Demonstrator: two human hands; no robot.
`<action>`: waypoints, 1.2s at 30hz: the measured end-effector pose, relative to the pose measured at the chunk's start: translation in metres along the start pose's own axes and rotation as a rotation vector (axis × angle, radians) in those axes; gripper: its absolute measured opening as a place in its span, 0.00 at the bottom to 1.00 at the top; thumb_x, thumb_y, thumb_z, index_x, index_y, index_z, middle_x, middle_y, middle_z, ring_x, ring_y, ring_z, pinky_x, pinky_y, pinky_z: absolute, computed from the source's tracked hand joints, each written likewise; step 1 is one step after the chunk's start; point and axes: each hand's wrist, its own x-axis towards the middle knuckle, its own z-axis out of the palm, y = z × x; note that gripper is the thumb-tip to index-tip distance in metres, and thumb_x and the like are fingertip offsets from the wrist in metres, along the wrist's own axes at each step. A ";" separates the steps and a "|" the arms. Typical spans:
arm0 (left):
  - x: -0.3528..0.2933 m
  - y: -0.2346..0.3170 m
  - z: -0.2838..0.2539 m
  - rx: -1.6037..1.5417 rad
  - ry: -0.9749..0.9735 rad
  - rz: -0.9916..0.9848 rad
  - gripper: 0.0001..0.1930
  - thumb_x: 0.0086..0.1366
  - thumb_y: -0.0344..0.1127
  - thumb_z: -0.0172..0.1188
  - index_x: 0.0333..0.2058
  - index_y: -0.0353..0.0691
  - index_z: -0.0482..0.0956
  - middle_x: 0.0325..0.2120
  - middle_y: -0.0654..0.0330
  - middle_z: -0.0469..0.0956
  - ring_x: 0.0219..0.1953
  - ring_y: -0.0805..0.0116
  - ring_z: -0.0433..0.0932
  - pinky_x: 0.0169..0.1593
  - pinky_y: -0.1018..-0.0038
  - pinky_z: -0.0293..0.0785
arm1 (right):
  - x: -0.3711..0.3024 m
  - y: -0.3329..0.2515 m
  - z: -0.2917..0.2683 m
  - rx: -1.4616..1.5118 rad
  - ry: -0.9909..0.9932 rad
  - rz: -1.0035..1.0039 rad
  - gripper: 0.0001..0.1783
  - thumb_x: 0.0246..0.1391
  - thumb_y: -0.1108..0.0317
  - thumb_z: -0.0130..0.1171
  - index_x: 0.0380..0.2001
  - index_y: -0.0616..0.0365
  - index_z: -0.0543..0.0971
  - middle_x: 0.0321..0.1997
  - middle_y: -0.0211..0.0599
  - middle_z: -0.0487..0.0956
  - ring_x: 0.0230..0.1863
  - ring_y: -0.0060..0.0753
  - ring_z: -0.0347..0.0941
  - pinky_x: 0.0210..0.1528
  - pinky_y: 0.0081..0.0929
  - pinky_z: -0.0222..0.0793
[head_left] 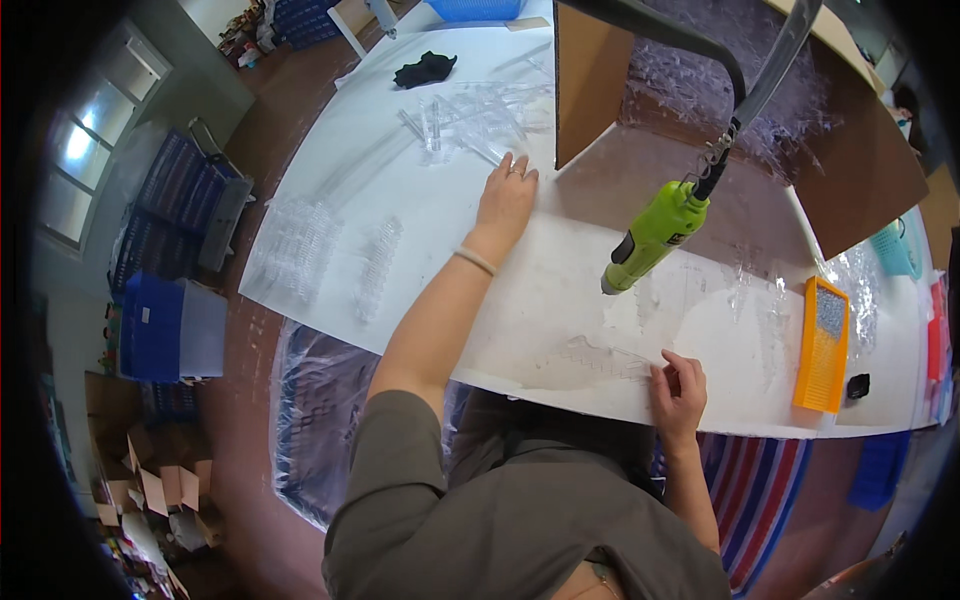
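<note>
My left hand [508, 196], a band around its wrist, reaches across the white table with fingers stretched forward. Its fingertips touch the near edge of a loose pile of clear plastic pieces [470, 125]; whether they grip one cannot be made out. Close to the table's front edge, my right hand [680, 392] has its thumb and fingers bent together at the end of a clear plastic piece [605, 355] with a wavy outline, lying low over the tabletop. Between and above the hands hangs a green electric screwdriver [655, 238], tip downward.
An open cardboard box [850, 165] holding many clear pieces stands at the back right. Rows of clear parts [300, 250] lie at the left. An orange tray [822, 345] of small metal parts sits at the right. A black cloth [425, 70] lies farther back.
</note>
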 end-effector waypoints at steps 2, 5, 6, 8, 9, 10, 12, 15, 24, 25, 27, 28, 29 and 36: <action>0.017 -0.002 -0.012 -0.041 -0.238 0.005 0.19 0.60 0.21 0.58 0.51 0.36 0.80 0.53 0.53 0.79 0.61 0.52 0.74 0.62 0.61 0.75 | 0.000 0.005 -0.002 0.054 0.002 0.062 0.15 0.54 0.77 0.70 0.46 0.57 0.84 0.30 0.35 0.76 0.31 0.34 0.70 0.37 0.30 0.66; 0.012 -0.002 -0.034 -0.130 -0.458 0.052 0.18 0.59 0.21 0.58 0.49 0.38 0.81 0.55 0.53 0.79 0.61 0.51 0.75 0.61 0.62 0.76 | -0.001 0.006 -0.002 0.049 0.010 0.065 0.15 0.54 0.79 0.68 0.46 0.59 0.83 0.30 0.35 0.75 0.31 0.35 0.70 0.35 0.30 0.67; 0.004 0.000 -0.039 -0.188 -0.432 0.093 0.18 0.58 0.20 0.58 0.47 0.39 0.83 0.55 0.53 0.80 0.60 0.51 0.76 0.60 0.62 0.77 | 0.002 0.005 -0.001 0.028 0.018 0.033 0.15 0.54 0.79 0.68 0.46 0.59 0.83 0.29 0.35 0.74 0.31 0.35 0.69 0.36 0.31 0.67; -0.008 0.007 -0.064 -0.205 -0.223 0.121 0.16 0.59 0.19 0.58 0.45 0.39 0.84 0.52 0.54 0.81 0.57 0.53 0.78 0.57 0.65 0.78 | 0.003 0.002 -0.002 0.004 0.017 0.029 0.14 0.54 0.79 0.67 0.46 0.59 0.83 0.29 0.36 0.74 0.31 0.35 0.69 0.36 0.31 0.66; -0.014 0.011 -0.076 -0.214 0.002 0.138 0.14 0.60 0.17 0.58 0.42 0.39 0.85 0.50 0.56 0.82 0.53 0.56 0.80 0.54 0.68 0.80 | 0.003 0.003 -0.002 -0.009 0.013 0.014 0.14 0.54 0.79 0.67 0.45 0.59 0.83 0.29 0.36 0.74 0.30 0.35 0.69 0.36 0.31 0.66; -0.023 0.013 -0.088 -0.215 -0.017 0.133 0.14 0.60 0.17 0.58 0.42 0.39 0.85 0.50 0.56 0.82 0.53 0.56 0.80 0.54 0.68 0.80 | 0.006 0.002 -0.002 -0.015 0.000 -0.011 0.14 0.54 0.79 0.67 0.45 0.59 0.83 0.28 0.36 0.74 0.30 0.36 0.69 0.36 0.32 0.66; -0.036 0.022 -0.107 -0.648 0.064 -0.308 0.12 0.63 0.15 0.57 0.38 0.38 0.85 0.48 0.57 0.82 0.47 0.62 0.82 0.51 0.73 0.79 | 0.007 0.002 -0.005 -0.022 -0.020 -0.007 0.14 0.54 0.78 0.68 0.45 0.58 0.83 0.28 0.35 0.74 0.30 0.36 0.69 0.36 0.32 0.65; -0.056 0.029 -0.122 -0.862 0.202 -0.523 0.09 0.65 0.16 0.59 0.37 0.36 0.85 0.43 0.57 0.83 0.43 0.65 0.82 0.45 0.75 0.79 | 0.005 0.005 -0.004 -0.027 0.005 -0.030 0.14 0.55 0.77 0.67 0.46 0.58 0.83 0.29 0.35 0.75 0.31 0.34 0.69 0.36 0.31 0.65; -0.054 0.068 -0.113 -0.483 -0.208 -0.626 0.15 0.64 0.38 0.72 0.43 0.35 0.83 0.37 0.57 0.81 0.38 0.66 0.81 0.43 0.72 0.78 | 0.006 0.006 0.001 0.010 -0.012 0.041 0.14 0.58 0.77 0.66 0.47 0.58 0.83 0.31 0.34 0.76 0.32 0.31 0.70 0.37 0.28 0.67; -0.043 0.075 -0.111 -0.439 -0.245 -0.629 0.19 0.62 0.42 0.73 0.45 0.36 0.82 0.38 0.55 0.82 0.39 0.62 0.82 0.44 0.69 0.78 | 0.003 0.004 -0.002 0.038 -0.004 0.068 0.14 0.58 0.76 0.66 0.48 0.58 0.83 0.31 0.34 0.76 0.32 0.30 0.70 0.37 0.27 0.67; -0.033 0.074 -0.095 -0.401 -0.271 -0.628 0.23 0.59 0.47 0.74 0.47 0.36 0.82 0.38 0.54 0.83 0.39 0.58 0.82 0.44 0.66 0.79 | 0.001 0.008 -0.001 0.070 -0.008 0.088 0.14 0.58 0.76 0.66 0.48 0.58 0.83 0.31 0.33 0.76 0.32 0.28 0.70 0.37 0.26 0.68; -0.033 0.074 -0.086 -0.397 -0.280 -0.591 0.22 0.59 0.44 0.73 0.46 0.35 0.82 0.39 0.51 0.84 0.41 0.52 0.83 0.46 0.62 0.78 | 0.000 0.009 0.000 0.108 -0.005 0.110 0.14 0.59 0.76 0.66 0.49 0.58 0.83 0.31 0.33 0.76 0.32 0.27 0.70 0.36 0.24 0.68; -0.035 0.072 -0.080 -0.390 -0.288 -0.556 0.20 0.59 0.41 0.71 0.45 0.34 0.82 0.41 0.47 0.84 0.42 0.46 0.83 0.48 0.59 0.78 | 0.000 0.008 0.000 0.105 -0.001 0.111 0.14 0.59 0.76 0.66 0.49 0.58 0.83 0.31 0.33 0.76 0.32 0.27 0.70 0.36 0.24 0.68; -0.079 0.050 -0.132 -0.597 -0.300 -0.725 0.09 0.56 0.29 0.68 0.36 0.34 0.87 0.32 0.50 0.84 0.34 0.60 0.84 0.42 0.67 0.79 | -0.007 0.011 -0.008 0.316 -0.034 0.280 0.15 0.61 0.77 0.65 0.51 0.60 0.82 0.34 0.29 0.75 0.34 0.20 0.69 0.39 0.18 0.68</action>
